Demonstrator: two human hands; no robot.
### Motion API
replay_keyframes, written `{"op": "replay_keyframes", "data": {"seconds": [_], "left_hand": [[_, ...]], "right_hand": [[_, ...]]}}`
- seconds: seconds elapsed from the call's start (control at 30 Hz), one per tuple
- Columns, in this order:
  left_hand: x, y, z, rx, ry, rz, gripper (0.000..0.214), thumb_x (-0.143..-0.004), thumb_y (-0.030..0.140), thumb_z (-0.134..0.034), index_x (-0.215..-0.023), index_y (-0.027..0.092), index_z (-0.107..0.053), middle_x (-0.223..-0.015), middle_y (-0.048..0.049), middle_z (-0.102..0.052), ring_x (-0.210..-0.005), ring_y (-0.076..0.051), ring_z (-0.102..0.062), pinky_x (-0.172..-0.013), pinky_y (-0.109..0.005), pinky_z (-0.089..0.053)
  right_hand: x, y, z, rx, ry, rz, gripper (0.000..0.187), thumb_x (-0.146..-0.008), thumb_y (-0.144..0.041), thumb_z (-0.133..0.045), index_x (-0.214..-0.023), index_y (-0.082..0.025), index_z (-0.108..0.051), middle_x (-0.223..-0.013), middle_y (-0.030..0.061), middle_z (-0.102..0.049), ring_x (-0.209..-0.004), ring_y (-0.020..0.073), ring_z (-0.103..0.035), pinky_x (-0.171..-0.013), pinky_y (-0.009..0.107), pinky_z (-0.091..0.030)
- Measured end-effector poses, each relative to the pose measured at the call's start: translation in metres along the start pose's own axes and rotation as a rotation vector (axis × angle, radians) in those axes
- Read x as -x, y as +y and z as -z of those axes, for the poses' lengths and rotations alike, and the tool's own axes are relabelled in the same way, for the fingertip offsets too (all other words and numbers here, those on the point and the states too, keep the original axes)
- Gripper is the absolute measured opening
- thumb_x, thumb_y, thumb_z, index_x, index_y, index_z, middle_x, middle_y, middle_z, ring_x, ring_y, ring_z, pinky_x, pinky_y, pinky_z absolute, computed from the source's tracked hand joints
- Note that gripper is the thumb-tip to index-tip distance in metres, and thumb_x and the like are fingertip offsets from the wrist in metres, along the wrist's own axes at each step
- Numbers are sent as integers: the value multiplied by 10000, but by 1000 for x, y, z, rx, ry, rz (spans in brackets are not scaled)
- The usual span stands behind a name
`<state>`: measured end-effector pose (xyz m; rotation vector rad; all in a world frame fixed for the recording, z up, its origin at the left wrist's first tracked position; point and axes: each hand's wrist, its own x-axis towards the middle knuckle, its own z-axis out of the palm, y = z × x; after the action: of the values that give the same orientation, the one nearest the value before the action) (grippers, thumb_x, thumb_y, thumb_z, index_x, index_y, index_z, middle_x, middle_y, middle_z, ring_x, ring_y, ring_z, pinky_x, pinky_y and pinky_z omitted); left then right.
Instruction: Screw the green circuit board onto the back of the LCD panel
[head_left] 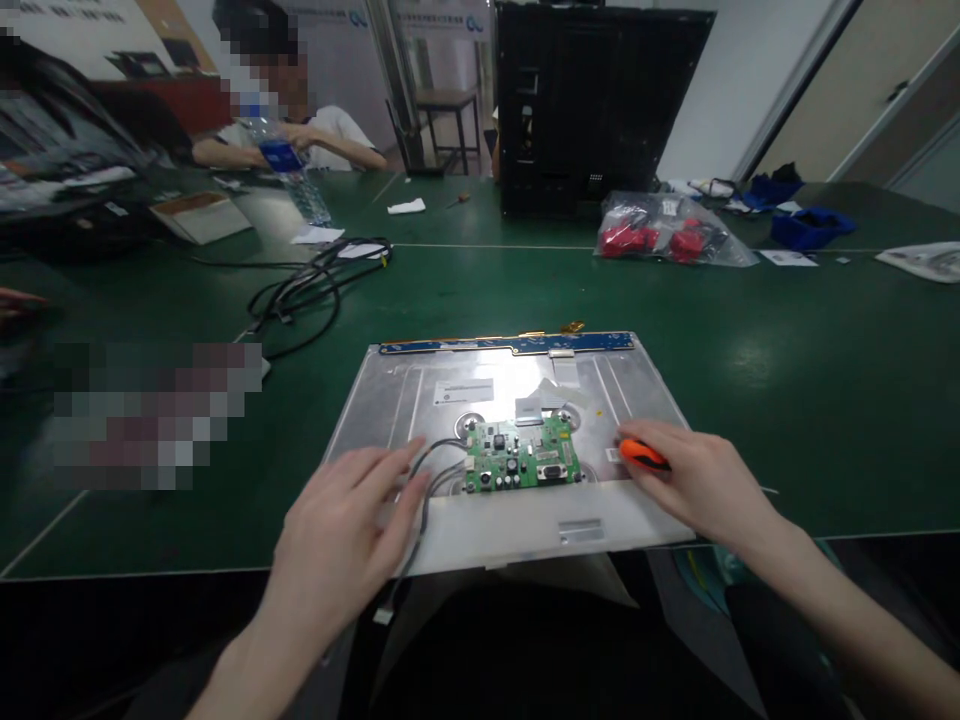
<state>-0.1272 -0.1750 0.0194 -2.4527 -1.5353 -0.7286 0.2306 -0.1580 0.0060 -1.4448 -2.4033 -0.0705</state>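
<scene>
A silver display panel (405, 400) lies face down at the table's near edge, with a green circuit board (517, 440) on its back. My left hand (352, 510) is over the panel's left side, thumb and fingers apart beside the black cables (427, 475) plugged into the board; whether it touches them I cannot tell. One cable hangs over the front edge, ending in a white connector (383, 615). At the right of the board, my right hand (697, 480) is closed round an orange-and-black screwdriver (643, 454); its shaft is not visible. A blue circuit strip (480, 345) runs along the panel's far edge.
Coiled black cables (315, 285) and a water bottle (289, 165) are on the green table (480, 290) at the left. A large black screen housing (592, 100) stands at the back, beside a plastic bag (667, 228) of red items. A person (337, 140) sits across the table.
</scene>
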Motion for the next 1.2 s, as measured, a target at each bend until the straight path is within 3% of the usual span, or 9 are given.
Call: {"op": "replay_keyframes", "data": {"seconds": [0.1, 0.23, 0.5, 0.6, 0.7, 0.83, 0.97, 1.2], "left_hand": [[9, -34, 8, -12, -77, 130, 524, -1054, 506, -373, -1228, 147, -714, -1135, -136, -746, -1035, -322, -708, -892, -470, -587], [18, -64, 5, 22, -188, 247, 590, -1039, 547, -328, -1340, 172, -671, -1400, -123, -672, -1281, -328, -639, -1101, -502, -528], [23, -74, -8, 90, -208, 221, 651, -1027, 627, -369, -1303, 153, -718, -1399, -141, -676, -1355, -350, -599, -1127, -523, -518], [19, -69, -8, 141, -235, 204, 679, -1024, 662, -368, -1295, 155, -729, -1394, -142, -676, -1374, -356, -578, -1124, -544, -511], [12, -55, -9, 188, -273, 155, 638, -1031, 649, -387, -1269, 179, -747, -1377, -116, -688, -1351, -333, -600, -1121, -526, -514], [-1, -28, -16, 181, -291, 10, 573, -1041, 574, -434, -1305, 155, -723, -1417, -129, -654, -1354, -325, -594, -1108, -515, -522], [-13, -2, -26, 158, -305, -163, 485, -1024, 444, -518, -1356, 128, -676, -1452, -173, -618, -1369, -345, -578, -1074, -538, -547], [-36, 33, -44, 107, -370, -306, 507, -1027, 400, -536, -1414, 76, -589, -1468, -239, -594, -1401, -389, -540, -1075, -556, -550]], "right_hand": [[22, -2, -7, 30, 4, -52, 297, -978, -266, -498, -1181, -197, -704, -1275, 87, -761, -948, 249, -807, -709, 372, -680], [35, -5, -11, 82, -4, -103, 344, -974, -265, -495, -1241, -171, -691, -1289, 105, -747, -867, 257, -816, -644, 384, -684], [32, -5, -6, 56, -39, -150, 366, -946, -254, -527, -1257, -169, -700, -1245, 109, -764, -859, 286, -815, -668, 442, -681], [36, 0, -5, 87, -27, -221, 370, -950, -280, -520, -1252, -205, -720, -1219, 90, -779, -854, 289, -813, -671, 423, -668], [41, 12, -1, 169, -35, -360, 349, -935, -331, -554, -1211, -259, -756, -1053, 73, -827, -775, 289, -803, -643, 379, -630], [39, 31, 15, 294, -114, -571, 331, -920, -381, -550, -1107, -249, -790, -819, 101, -810, -715, 325, -771, -581, 360, -539], [27, 46, 28, 328, -151, -731, 321, -910, -426, -539, -936, -213, -779, -756, 133, -769, -707, 331, -735, -555, 337, -435], [3, 70, 19, 142, 0, -686, 430, -934, -513, -490, -926, -182, -764, -781, 142, -755, -696, 295, -681, -615, 339, -414]]}}
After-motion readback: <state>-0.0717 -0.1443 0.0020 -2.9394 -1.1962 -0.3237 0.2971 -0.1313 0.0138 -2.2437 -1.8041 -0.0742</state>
